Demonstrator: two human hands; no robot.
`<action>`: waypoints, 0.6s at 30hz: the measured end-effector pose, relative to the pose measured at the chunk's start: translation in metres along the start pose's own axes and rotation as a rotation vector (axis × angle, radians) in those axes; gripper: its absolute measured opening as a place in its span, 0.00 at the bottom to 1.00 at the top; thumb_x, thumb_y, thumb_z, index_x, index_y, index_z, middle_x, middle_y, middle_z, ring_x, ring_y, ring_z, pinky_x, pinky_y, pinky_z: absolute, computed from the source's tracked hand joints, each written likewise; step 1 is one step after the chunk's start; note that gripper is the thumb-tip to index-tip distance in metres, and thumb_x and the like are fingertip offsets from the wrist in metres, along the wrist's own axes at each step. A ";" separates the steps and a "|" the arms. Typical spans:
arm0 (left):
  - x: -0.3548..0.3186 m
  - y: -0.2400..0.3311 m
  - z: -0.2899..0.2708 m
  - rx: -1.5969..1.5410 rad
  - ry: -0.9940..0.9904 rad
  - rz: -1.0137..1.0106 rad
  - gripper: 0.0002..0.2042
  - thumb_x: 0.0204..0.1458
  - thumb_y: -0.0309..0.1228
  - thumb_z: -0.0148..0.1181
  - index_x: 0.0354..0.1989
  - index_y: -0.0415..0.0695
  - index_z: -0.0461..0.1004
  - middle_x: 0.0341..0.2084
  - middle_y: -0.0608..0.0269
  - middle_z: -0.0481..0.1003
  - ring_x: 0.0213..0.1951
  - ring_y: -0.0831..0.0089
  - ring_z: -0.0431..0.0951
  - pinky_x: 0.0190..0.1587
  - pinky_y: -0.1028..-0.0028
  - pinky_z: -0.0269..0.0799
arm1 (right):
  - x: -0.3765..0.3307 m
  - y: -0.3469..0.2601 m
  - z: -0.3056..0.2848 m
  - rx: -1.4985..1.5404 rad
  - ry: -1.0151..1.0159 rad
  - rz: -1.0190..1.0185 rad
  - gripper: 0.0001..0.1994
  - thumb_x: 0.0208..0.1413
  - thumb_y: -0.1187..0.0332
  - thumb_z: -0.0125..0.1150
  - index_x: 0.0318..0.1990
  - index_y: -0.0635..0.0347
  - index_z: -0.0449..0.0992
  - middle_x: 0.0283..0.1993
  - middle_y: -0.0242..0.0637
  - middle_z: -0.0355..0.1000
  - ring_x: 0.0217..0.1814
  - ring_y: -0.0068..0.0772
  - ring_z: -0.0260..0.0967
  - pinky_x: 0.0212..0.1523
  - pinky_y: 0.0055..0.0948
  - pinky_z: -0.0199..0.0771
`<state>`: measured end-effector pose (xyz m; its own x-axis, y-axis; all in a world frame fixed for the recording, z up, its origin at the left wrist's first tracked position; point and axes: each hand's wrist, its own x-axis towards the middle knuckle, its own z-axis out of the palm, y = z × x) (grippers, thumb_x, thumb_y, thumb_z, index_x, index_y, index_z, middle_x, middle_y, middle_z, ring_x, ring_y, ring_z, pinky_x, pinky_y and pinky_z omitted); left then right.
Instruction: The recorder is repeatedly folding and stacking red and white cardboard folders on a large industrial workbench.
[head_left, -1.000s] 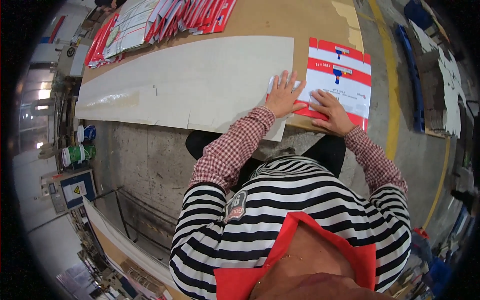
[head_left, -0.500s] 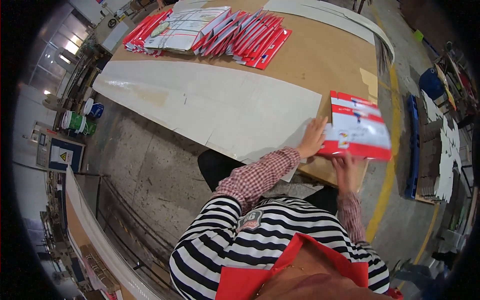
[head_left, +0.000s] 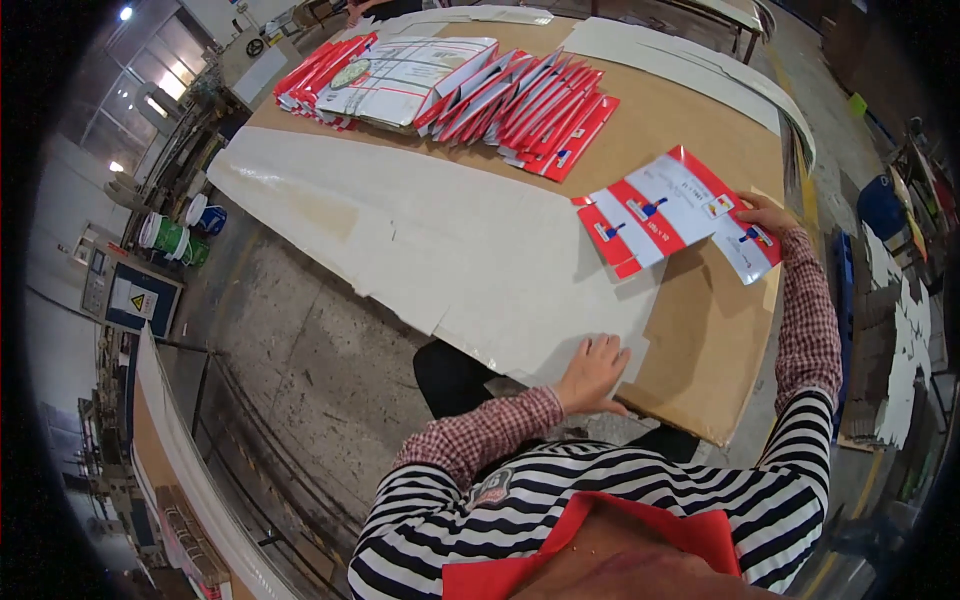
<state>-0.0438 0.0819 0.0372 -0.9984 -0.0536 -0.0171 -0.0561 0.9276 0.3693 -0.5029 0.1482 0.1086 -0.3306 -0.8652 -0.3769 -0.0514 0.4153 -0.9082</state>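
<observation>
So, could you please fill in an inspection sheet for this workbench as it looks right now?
Surface: brown table, partly covered by a large white sheet that overhangs the near edge.
Job's things: red and white flat carton, lifted at an angle over the table.
Clutter: fanned row of red and white cartons along the far side; long white strips beyond them.
Hands: left hand flat on the white sheet near its edge; right hand grips the carton's right end.
Cables: nothing seen.
Surroundings: concrete floor; buckets at left; blue bin and cardboard scraps at right.
</observation>
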 end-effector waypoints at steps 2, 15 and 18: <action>-0.004 0.004 0.006 0.071 0.051 0.013 0.50 0.30 0.62 0.63 0.58 0.36 0.60 0.54 0.41 0.60 0.56 0.51 0.58 0.56 0.53 0.56 | 0.027 -0.004 -0.003 -0.075 0.036 0.067 0.30 0.46 0.77 0.61 0.61 0.58 0.62 0.48 0.40 0.72 0.42 0.29 0.73 0.43 0.27 0.76; -0.001 0.001 0.011 0.059 0.058 -0.012 0.48 0.34 0.56 0.64 0.61 0.34 0.55 0.60 0.35 0.52 0.60 0.45 0.54 0.58 0.48 0.53 | 0.120 -0.001 -0.021 -0.126 0.003 0.147 0.25 0.50 0.67 0.62 0.55 0.65 0.68 0.43 0.41 0.75 0.37 0.28 0.74 0.41 0.27 0.75; -0.005 -0.004 0.019 0.045 0.021 0.004 0.49 0.34 0.55 0.64 0.61 0.34 0.55 0.60 0.35 0.51 0.61 0.45 0.53 0.59 0.47 0.50 | 0.168 0.017 0.032 -0.019 0.136 0.117 0.28 0.49 0.70 0.62 0.59 0.62 0.64 0.45 0.41 0.74 0.37 0.27 0.74 0.39 0.26 0.76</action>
<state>-0.0383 0.0854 0.0178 -0.9984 -0.0570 0.0036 -0.0527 0.9436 0.3268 -0.5293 0.0007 0.0241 -0.4600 -0.7652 -0.4504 -0.0223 0.5171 -0.8556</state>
